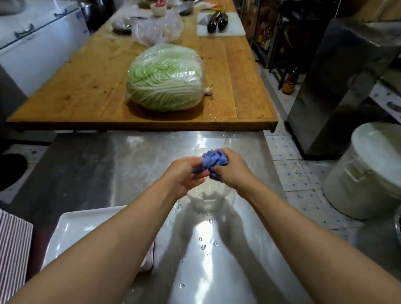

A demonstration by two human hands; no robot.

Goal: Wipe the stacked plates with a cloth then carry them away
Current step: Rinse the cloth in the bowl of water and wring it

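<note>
both hands are closed on the blue cloth (211, 163), the left hand (184, 176) and right hand (231, 173) gripping opposite ends of a bunched wad, held over a clear bowl (212, 201) on the steel counter (102, 169); it looks like wringing. the stacked plates (82, 227), white and rectangular, sit at the near left under the left forearm, with a second, taller stack (6, 253) at the left edge. droplets (203, 247) already dot the counter beside the plates, so a cloth left too wet would likely smear the plates rather than dry them, and drips falling outside the bowl could wet the top plate again. the left forearm passes very near the stack's corner, so a careless swing back could nudge it. wet hands may also make the smooth plates slippery when lifting, and a tall stack could shift if gripped unevenly.
</note>
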